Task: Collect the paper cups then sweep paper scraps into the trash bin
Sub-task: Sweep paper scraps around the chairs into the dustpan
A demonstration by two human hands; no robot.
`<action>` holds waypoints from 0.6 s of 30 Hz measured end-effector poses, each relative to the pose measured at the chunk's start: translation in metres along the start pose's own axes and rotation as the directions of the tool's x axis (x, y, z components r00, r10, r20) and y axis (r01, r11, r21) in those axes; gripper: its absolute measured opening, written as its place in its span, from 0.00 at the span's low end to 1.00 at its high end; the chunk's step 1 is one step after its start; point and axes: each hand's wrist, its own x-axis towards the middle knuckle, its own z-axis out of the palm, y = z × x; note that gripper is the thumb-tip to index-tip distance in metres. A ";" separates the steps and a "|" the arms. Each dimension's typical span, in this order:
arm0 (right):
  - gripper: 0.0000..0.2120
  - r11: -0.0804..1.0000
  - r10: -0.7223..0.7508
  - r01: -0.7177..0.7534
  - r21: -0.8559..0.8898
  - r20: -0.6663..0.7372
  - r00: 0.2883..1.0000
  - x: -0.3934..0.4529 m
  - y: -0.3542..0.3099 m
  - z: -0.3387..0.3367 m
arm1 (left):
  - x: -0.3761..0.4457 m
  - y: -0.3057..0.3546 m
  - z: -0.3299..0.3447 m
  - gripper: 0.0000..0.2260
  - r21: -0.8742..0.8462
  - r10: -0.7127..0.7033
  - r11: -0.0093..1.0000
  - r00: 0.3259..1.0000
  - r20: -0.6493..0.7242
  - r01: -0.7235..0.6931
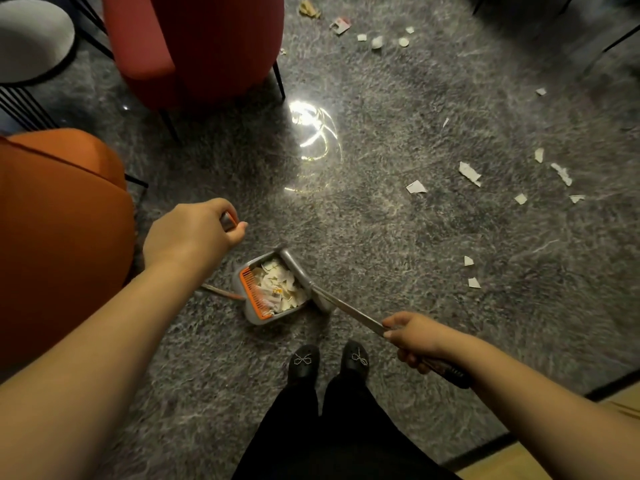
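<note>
With our left hand point(194, 233) gripping the dustpan handle point(228, 221) and our right hand point(415, 337) clamped on the broom handle point(349, 311), we judged it best to keep the loaded dustpan point(273, 287) level (scraps point(469, 173) littered the carpet point(381, 237) to our right).

The left hand point(194, 233) hides most of its handle point(228, 220); the far scraps point(377, 41) are too small to identify.

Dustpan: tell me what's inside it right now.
The dustpan holds a heap of torn white paper scraps beside its orange comb. Whatever lies beneath the heap is hidden.
</note>
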 end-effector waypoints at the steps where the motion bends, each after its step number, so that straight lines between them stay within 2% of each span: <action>1: 0.13 1.000 0.001 -0.001 0.008 0.006 1.000 -0.005 -0.001 0.002 | -0.001 -0.001 0.000 0.09 -0.001 -0.003 1.000 1.000 0.004 0.003; 10: 0.15 0.996 -0.019 0.026 0.080 -0.085 0.996 -0.021 -0.011 -0.013 | -0.008 -0.003 -0.001 0.10 0.000 -0.007 1.000 1.000 0.028 0.007; 15: 0.18 0.999 -0.050 0.052 0.012 -0.143 0.988 0.002 -0.029 -0.016 | -0.010 -0.003 -0.002 0.10 -0.004 -0.005 1.000 1.000 0.022 0.005; 18: 0.12 0.997 -0.063 0.057 -0.047 -0.143 0.988 0.017 -0.040 -0.008 | -0.009 -0.003 -0.002 0.10 0.002 0.004 1.000 1.000 0.013 -0.004</action>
